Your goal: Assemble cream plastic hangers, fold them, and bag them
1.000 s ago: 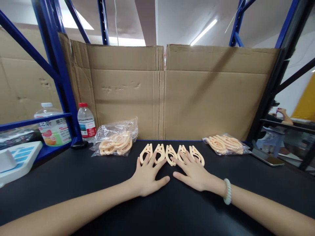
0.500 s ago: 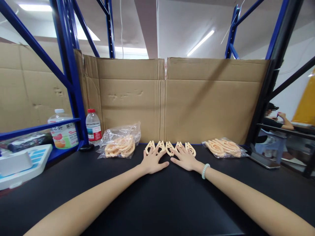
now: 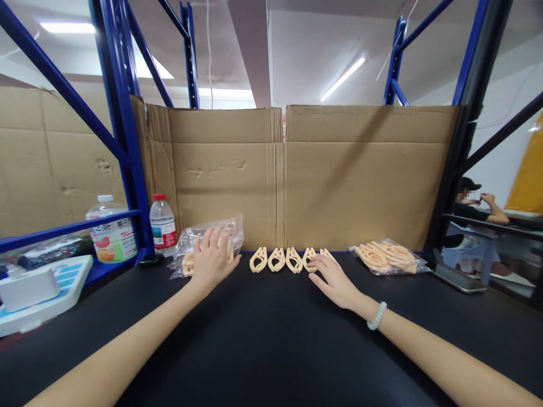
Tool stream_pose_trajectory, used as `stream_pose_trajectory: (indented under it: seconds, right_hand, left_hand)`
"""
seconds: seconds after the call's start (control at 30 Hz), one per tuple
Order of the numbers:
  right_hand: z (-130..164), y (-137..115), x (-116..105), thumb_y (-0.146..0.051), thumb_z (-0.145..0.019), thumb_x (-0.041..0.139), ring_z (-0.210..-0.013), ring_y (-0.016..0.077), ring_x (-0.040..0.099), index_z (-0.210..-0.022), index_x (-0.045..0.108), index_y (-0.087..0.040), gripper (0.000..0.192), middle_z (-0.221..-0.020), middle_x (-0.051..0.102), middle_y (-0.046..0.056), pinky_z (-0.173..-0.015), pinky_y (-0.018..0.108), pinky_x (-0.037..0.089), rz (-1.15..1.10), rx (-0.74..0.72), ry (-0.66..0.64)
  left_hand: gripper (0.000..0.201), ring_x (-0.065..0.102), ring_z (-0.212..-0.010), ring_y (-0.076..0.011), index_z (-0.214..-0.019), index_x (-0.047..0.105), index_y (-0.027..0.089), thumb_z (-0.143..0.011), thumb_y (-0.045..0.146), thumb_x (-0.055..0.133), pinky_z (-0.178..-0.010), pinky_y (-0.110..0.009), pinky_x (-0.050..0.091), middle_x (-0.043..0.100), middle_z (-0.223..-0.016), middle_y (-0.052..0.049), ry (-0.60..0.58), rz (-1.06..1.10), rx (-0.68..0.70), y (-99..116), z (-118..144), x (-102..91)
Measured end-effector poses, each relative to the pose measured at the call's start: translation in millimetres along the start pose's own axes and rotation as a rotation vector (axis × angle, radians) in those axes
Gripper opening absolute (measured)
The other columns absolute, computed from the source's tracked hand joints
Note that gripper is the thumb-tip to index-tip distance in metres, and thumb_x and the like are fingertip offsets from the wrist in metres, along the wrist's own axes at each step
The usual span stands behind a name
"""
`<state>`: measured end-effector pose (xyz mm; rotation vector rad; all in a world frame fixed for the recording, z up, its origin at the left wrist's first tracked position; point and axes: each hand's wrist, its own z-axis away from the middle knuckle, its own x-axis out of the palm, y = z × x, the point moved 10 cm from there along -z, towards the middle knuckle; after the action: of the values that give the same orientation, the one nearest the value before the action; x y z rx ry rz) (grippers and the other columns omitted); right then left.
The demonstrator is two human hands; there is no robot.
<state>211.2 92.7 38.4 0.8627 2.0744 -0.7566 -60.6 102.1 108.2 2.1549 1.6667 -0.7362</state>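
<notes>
We see a matt black worktop [image 3: 271, 350], smooth peach plastic clips [image 3: 276, 259], crinkled glossy clear plastic bags at centre left [image 3: 229, 229] and centre right [image 3: 388, 255], rough dented brown cardboard [image 3: 348, 181], glossy blue painted metal racking [image 3: 123, 124], and a clear plastic bottle [image 3: 163, 225].

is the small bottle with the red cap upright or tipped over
Upright: the bottle stands on its base beside the blue post, red cap on top.

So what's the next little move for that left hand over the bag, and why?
Probably close the left hand on the plastic bag and draw out another clip. That hand is spread right over the bag, which holds more peach clips, while a row of clips lies along the cardboard and the right hand rests at its right end.
</notes>
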Motion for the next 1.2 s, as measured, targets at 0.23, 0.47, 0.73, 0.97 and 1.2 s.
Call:
stream_pose_trajectory:
  seconds: [0.23, 0.47, 0.73, 0.97, 1.2]
  right_hand:
    - [-3.7, 10.7, -8.5, -0.037, -0.094, 0.042, -0.115, 0.0249, 0.05, -0.097, 0.063, -0.022, 0.026, -0.113, 0.061, 0.009, -0.106, 0.048, 0.031, -0.145, -0.007, 0.103]
    - [2.0, 70.9, -9.3, -0.053, -0.086, 0.044, -0.083, 0.026, 0.063, -0.087, 0.06, -0.017, 0.039, -0.093, 0.066, 0.013, -0.079, 0.044, 0.051, -0.702, 0.466, 0.179]
    - [23.4, 35.3, 36.4, -0.053, -0.092, 0.039, -0.068, 0.0199, 0.068, -0.102, 0.051, -0.015, 0.041, -0.095, 0.069, 0.015, -0.062, 0.031, 0.052, -1.558, 0.848, -0.249]
    - [21.1, 42.2, 43.8, -0.033, -0.087, 0.06, -0.046, 0.0079, 0.054, -0.092, 0.057, -0.015, 0.018, -0.07, 0.067, 0.004, -0.043, 0.017, 0.042, -1.493, 0.838, -0.195]
    - [21.4, 31.7, 45.0, -0.01, -0.077, 0.067, -0.064, 0.0125, 0.067, -0.103, 0.054, -0.016, 0.03, -0.08, 0.069, 0.004, -0.064, 0.024, 0.056, -1.51, 0.807, -0.144]
  left_hand:
    - [0.016, 0.064, -0.084, -0.0276, -0.079, 0.059, 0.018, -0.087, 0.019, 0.044, -0.08, -0.045, 0.048, 0.069, -0.083, -0.011, 0.056, 0.083, 0.152, 2.1, -2.5, 7.0]
    - [0.014, 0.066, -0.095, -0.0196, -0.09, 0.059, 0.018, -0.089, 0.011, 0.047, -0.085, -0.035, 0.054, 0.071, -0.094, -0.007, 0.166, 0.477, 0.769, 105.7, 40.8, -42.1]
    - [0.019, 0.067, -0.083, -0.0203, -0.081, 0.054, 0.02, -0.074, 0.006, 0.045, -0.087, -0.036, 0.055, 0.07, -0.084, -0.009, -0.087, 0.89, 1.006, 168.3, 81.8, -60.8]
    - [0.003, 0.063, -0.082, -0.0209, -0.073, 0.048, 0.02, -0.076, 0.02, 0.049, -0.079, -0.036, 0.052, 0.066, -0.089, -0.009, -0.192, 1.203, 0.464, 134.0, 53.3, -38.5]
    - [0.046, 0.057, -0.111, -0.0249, -0.111, 0.049, 0.019, -0.073, 0.03, 0.072, -0.095, -0.04, 0.047, 0.054, -0.125, -0.014, -0.352, 1.337, -0.751, 56.6, 54.7, 67.0]
